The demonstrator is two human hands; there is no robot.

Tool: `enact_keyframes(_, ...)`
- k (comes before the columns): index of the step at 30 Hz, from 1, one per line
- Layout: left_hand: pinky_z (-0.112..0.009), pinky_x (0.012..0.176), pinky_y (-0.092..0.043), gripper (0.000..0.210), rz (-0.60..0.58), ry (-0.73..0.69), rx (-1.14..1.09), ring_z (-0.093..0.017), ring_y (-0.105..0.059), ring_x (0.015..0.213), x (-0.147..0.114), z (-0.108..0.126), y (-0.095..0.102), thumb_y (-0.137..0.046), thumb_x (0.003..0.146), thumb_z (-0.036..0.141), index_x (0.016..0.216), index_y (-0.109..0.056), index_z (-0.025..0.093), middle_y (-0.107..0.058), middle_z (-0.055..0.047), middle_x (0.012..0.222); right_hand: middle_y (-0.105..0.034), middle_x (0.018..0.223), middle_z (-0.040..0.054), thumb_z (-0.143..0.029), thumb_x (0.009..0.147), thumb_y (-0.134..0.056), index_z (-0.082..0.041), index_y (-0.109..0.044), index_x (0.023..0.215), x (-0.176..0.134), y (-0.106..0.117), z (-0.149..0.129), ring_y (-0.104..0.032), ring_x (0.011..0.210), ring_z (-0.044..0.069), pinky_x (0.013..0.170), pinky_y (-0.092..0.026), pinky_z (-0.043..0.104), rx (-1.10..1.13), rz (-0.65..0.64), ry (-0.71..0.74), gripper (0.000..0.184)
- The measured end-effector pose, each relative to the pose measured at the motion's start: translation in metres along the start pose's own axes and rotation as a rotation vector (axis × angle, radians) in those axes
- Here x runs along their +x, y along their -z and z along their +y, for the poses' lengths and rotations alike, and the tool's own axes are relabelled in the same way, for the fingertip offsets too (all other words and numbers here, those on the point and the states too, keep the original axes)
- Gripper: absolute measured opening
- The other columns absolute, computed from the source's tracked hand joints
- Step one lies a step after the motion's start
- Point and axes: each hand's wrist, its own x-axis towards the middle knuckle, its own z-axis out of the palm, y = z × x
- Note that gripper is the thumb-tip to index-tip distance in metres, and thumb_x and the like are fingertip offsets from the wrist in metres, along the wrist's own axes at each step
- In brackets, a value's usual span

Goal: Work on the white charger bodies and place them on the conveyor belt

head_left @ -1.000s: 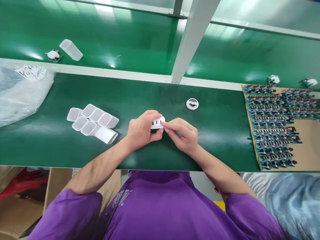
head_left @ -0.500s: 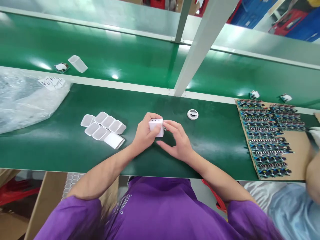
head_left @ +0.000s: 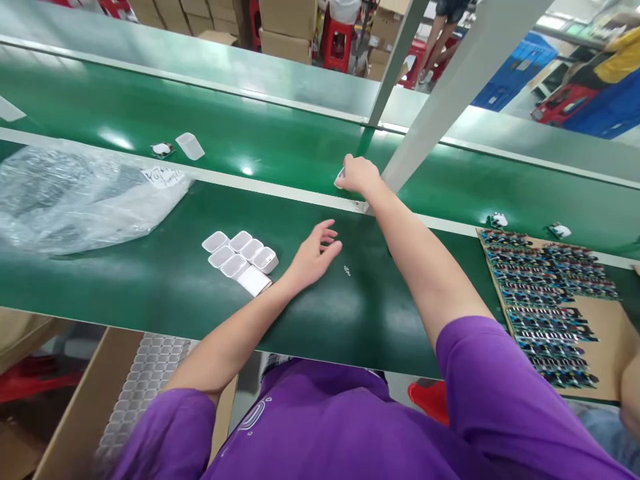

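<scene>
My right hand (head_left: 361, 176) reaches over the white rail to the far green belt, its fingers closed on a small white plastic case (head_left: 340, 179) that they mostly cover. Over the near green surface, my left hand (head_left: 314, 257) is empty, with its fingers apart. A few tiny metallic pieces (head_left: 347, 271) lie to the right of it. To its left sits a cluster of several white open-topped plastic cases (head_left: 221, 257), with one white case (head_left: 254, 281) lying on its side.
Rows of circuit boards (head_left: 537, 313) cover a cardboard sheet (head_left: 607, 320) at right, near another person's arm (head_left: 631, 387). A clear plastic bag (head_left: 90, 200) lies left. A slanted white post (head_left: 440, 93) rises beside my right forearm. The far belt carries a translucent case (head_left: 190, 146) and small boards (head_left: 163, 149).
My right hand has moved forward over the rail with the white case, which my left hand held before. The left hand has let go and opened. My right forearm now covers the round white piece's spot.
</scene>
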Motion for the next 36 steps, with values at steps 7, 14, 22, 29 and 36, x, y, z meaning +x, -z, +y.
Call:
enact_keyframes(7,-0.063,0.108,-0.032,0.037,0.145,-0.193,0.97,-0.045,-0.046,0.129,-0.023,0.015,0.035,-0.07,0.074,0.018,0.11,-0.065,0.014,-0.061,-0.021,0.123,-0.055,0.134,0.0234,-0.015,0.081,-0.058,-0.006,-0.053,0.134,-0.004,-0.008,0.001,-0.054,0.121,0.034,0.097,-0.05,0.046,0.033,0.015,0.111,0.054)
enact_keyframes(14,-0.056,0.085,-0.048,0.03,0.132,-0.124,1.115,-0.044,-0.055,0.107,-0.022,0.008,0.079,-0.075,0.071,0.039,0.087,-0.065,0.016,-0.063,-0.02,0.098,-0.071,0.086,0.0047,-0.014,0.088,-0.055,-0.016,-0.071,0.098,-0.139,-0.029,0.025,-0.065,0.075,0.017,0.073,-0.05,0.029,0.33,0.009,0.409,0.019)
enact_keyframes(22,-0.049,0.085,-0.048,0.015,-0.022,0.062,1.282,-0.041,-0.053,0.109,-0.015,0.011,0.085,-0.07,0.072,0.027,0.079,-0.073,0.014,-0.062,-0.019,0.103,-0.073,0.093,0.0046,-0.017,0.092,-0.06,-0.019,-0.074,0.092,-0.216,-0.057,0.039,-0.068,0.086,0.016,0.069,-0.048,0.025,0.256,0.059,0.387,0.014)
enact_keyframes(29,-0.045,0.092,-0.043,0.027,-0.162,0.132,1.412,-0.038,-0.05,0.116,-0.015,0.025,0.08,-0.061,0.082,0.033,0.093,-0.076,0.014,-0.063,-0.018,0.113,-0.072,0.092,0.0056,-0.023,0.101,-0.048,-0.017,-0.072,0.092,-0.219,-0.064,0.024,-0.063,0.084,0.017,0.062,-0.041,0.027,0.038,0.094,0.393,0.026)
enact_keyframes(36,-0.05,0.092,-0.043,0.016,-0.184,0.159,1.341,-0.043,-0.049,0.118,-0.017,0.015,0.098,-0.068,0.066,0.028,0.076,-0.075,0.018,-0.065,-0.017,0.121,-0.068,0.086,0.0078,-0.019,0.102,-0.042,-0.015,-0.067,0.089,-0.218,-0.07,0.028,-0.059,0.08,0.017,0.062,-0.039,0.028,-0.005,0.162,0.429,0.029)
